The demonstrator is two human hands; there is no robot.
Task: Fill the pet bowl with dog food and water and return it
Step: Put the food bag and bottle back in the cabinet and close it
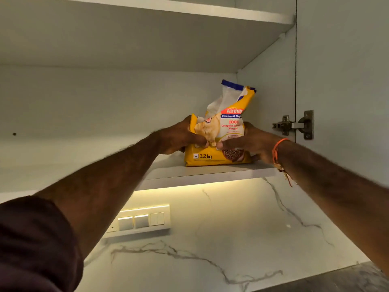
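Inside the open wall cabinet [147, 49], on its bottom shelf [210, 172] above the marble backsplash [210, 239], the yellow dog food bag [219, 142] stands upright, grasped between left hand [181, 138] and right hand [252, 142], near the door hinge [294, 125].

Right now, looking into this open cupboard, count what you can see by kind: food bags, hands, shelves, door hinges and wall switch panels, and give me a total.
Food bags: 1, the yellow dog food bag on the lower shelf
Hands: 2, left hand and right hand, both gripping the bag
Shelves: 2, lower shelf and upper shelf
Door hinges: 1, hinge
Switch panels: 1, switch panel
Total: 7
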